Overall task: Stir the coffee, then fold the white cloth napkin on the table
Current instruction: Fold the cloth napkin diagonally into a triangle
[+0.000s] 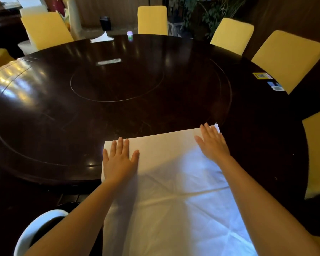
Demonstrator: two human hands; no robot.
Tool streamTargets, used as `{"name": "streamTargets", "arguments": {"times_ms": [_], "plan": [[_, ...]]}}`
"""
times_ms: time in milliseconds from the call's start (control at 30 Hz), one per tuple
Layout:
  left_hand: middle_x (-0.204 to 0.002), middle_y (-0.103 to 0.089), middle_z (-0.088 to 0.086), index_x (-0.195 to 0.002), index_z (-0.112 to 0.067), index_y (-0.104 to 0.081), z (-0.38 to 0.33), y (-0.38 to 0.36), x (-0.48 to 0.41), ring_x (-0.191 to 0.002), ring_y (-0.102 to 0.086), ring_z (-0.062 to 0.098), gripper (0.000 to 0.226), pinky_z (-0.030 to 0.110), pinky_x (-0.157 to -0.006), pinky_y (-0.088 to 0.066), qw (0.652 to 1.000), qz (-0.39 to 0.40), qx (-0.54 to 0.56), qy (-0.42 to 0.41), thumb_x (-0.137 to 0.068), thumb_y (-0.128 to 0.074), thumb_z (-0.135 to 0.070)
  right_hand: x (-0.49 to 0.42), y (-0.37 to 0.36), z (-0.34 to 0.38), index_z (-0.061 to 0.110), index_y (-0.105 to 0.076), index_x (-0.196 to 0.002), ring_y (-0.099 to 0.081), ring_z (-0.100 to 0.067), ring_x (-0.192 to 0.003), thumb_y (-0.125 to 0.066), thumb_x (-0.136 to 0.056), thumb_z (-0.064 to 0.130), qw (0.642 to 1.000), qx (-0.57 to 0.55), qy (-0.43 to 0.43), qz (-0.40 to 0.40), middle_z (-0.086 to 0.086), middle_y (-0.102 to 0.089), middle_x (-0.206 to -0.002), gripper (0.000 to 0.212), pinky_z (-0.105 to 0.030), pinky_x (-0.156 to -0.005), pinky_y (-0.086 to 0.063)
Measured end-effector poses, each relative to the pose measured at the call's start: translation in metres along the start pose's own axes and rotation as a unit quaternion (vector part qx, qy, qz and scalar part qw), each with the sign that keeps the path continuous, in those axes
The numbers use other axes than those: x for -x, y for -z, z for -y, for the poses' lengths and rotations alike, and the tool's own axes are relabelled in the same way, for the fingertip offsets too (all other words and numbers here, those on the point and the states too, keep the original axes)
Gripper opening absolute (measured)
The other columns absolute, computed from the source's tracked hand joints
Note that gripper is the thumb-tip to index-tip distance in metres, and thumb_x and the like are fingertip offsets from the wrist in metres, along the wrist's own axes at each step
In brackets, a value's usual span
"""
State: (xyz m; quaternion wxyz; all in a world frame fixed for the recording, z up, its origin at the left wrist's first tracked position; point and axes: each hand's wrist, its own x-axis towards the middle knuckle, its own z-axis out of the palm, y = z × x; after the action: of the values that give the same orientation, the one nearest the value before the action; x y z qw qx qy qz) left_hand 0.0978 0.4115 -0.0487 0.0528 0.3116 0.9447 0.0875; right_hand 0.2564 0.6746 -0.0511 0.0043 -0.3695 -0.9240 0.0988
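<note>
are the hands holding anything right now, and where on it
Nothing is gripped. The left hand and right hand lie flat, fingers straight, on the far corners of the white cloth napkin.

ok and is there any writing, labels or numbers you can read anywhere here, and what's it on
Nothing here can be read.
Yellow sticker near the right edge of the table: a printed square code, with any lettering too small and blurred.
Blue and white sticker beside it: blurred, unreadable.
Small jar at the far edge: any label is too small to tell.
White cloth napkin: plain, no print.
</note>
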Motion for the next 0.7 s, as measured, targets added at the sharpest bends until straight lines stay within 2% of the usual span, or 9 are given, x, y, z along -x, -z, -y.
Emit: {"name": "streamTargets", "arguments": {"times_ms": [133,267,367,467,600,700], "plan": [[-0.158,0.010,-0.003,-0.149,-0.024,0.003,0.012,0.000,-0.004,-0.144,0.014,0.017,0.068,0.043,-0.114,0.009,1.000,-0.007,-0.006,0.009,-0.092,-0.007,-0.059,-0.009,0.005,-0.011,0.014,-0.004,-0.150,0.003,-0.021,-0.146,-0.019,-0.099,0.046,0.998,-0.034,-0.059,-0.008,-0.003,0.003,-0.159,0.062,-0.043,-0.118,-0.006],[-0.158,0.011,-0.002,-0.149,-0.023,0.003,0.011,-0.002,-0.005,-0.144,0.014,0.017,0.071,0.043,-0.115,0.009,1.000,-0.012,-0.010,0.007,-0.090,-0.004,-0.060,-0.014,0.005,-0.011,0.012,-0.004,-0.150,-0.007,-0.026,-0.146,-0.026,-0.098,0.043,0.983,-0.132,-0.122,-0.032,-0.007,0.002,-0.159,0.064,-0.043,-0.118,-0.012],[-0.157,0.013,-0.001,-0.149,-0.023,0.005,0.011,-0.001,-0.005,-0.144,0.015,0.018,0.069,0.043,-0.115,0.009,1.000,-0.004,-0.023,0.010,-0.091,-0.005,-0.059,-0.016,0.005,-0.003,0.006,-0.011,-0.148,-0.024,-0.036,-0.139,-0.037,-0.098,0.036,0.955,-0.226,-0.170,-0.089,-0.013,-0.012,-0.157,0.064,-0.045,-0.109,-0.027],[-0.157,0.014,-0.001,-0.149,-0.023,0.007,0.010,0.000,-0.005,-0.143,0.016,0.019,0.069,0.044,-0.115,0.010,1.000,0.003,-0.026,0.012,-0.091,-0.004,-0.059,-0.014,0.008,0.003,-0.003,-0.030,-0.139,-0.041,-0.043,-0.125,-0.048,-0.095,0.028,0.918,-0.279,-0.240,-0.148,-0.026,-0.036,-0.142,0.057,-0.045,-0.096,-0.040],[-0.157,0.015,0.000,-0.149,-0.022,0.007,0.011,0.002,-0.006,-0.143,0.016,0.019,0.069,0.044,-0.115,0.009,0.999,0.021,-0.026,0.010,-0.092,-0.005,-0.059,-0.005,0.011,-0.002,-0.004,-0.052,-0.119,-0.053,-0.042,-0.110,-0.051,-0.092,0.016,0.894,-0.293,-0.265,-0.210,-0.026,-0.054,-0.123,0.033,-0.040,-0.079,-0.044],[-0.157,0.014,0.000,-0.149,-0.021,0.006,0.014,0.011,-0.010,-0.144,0.014,0.020,0.068,0.045,-0.115,0.006,0.998,0.062,-0.030,-0.004,-0.094,-0.010,-0.057,0.007,0.018,0.002,-0.004,-0.057,-0.109,-0.057,-0.039,-0.100,-0.050,-0.090,0.010,0.881,-0.321,-0.245,-0.247,-0.025,-0.061,-0.109,0.025,-0.032,-0.068,-0.037]]}}
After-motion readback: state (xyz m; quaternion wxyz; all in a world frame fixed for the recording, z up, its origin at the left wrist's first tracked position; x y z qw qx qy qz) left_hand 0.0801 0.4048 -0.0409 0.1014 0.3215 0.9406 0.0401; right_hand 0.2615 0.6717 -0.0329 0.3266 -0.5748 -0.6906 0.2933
